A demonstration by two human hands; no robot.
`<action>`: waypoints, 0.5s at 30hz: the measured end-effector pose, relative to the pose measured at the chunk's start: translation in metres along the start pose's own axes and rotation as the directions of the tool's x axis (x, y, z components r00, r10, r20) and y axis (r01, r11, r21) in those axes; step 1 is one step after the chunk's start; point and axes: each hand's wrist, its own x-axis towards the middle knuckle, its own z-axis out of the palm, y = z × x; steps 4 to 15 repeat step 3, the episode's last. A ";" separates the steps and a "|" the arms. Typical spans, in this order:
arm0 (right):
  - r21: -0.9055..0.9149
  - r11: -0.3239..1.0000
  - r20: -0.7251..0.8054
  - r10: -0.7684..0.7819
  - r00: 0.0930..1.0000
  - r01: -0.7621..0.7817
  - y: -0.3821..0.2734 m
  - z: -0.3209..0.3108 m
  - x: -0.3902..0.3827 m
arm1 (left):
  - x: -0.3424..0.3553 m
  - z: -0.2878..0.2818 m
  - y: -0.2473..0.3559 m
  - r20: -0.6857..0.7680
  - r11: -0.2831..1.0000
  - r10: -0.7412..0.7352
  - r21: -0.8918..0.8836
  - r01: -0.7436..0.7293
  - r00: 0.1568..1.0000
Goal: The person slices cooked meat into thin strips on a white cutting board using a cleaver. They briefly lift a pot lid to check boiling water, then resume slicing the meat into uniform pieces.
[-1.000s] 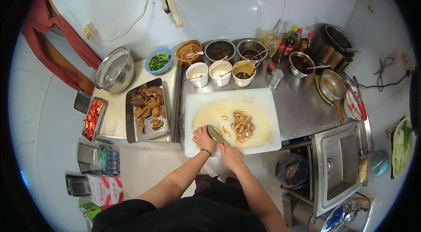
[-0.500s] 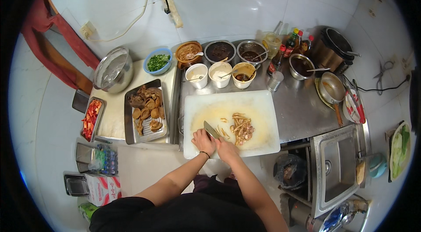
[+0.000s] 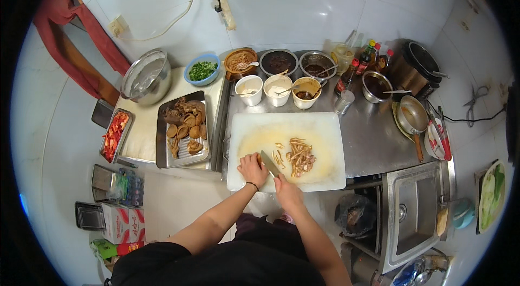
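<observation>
Since a moment ago, both my hands are sitting a little nearer the board's front edge, my right hand [image 3: 287, 193] closed around the handle of the cleaver [image 3: 269, 163] while my left hand [image 3: 253, 169] is curled over a small piece I cannot make out, just beside the blade. Brown cut strips [image 3: 299, 156] are lying in a loose pile on the white cutting board [image 3: 325, 129], which is resting on the steel table [image 3: 374, 134]. They are looking soft, light and greasy, so I am judging they slip easily and are best pinned from above with bent fingertips.
</observation>
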 end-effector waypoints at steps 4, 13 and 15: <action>-0.026 0.999 -0.023 -0.048 0.999 0.048 0.007 0.020 0.003 | -0.002 0.002 -0.004 0.014 1.000 -0.006 0.005 0.006 1.000; -0.026 0.999 -0.023 -0.048 0.999 0.048 0.007 0.020 0.003 | -0.002 0.002 -0.004 0.014 1.000 -0.006 0.005 0.006 1.000; -0.026 0.999 -0.023 -0.048 0.999 0.048 0.007 0.020 0.003 | -0.002 0.002 -0.004 0.014 1.000 -0.006 0.005 0.006 1.000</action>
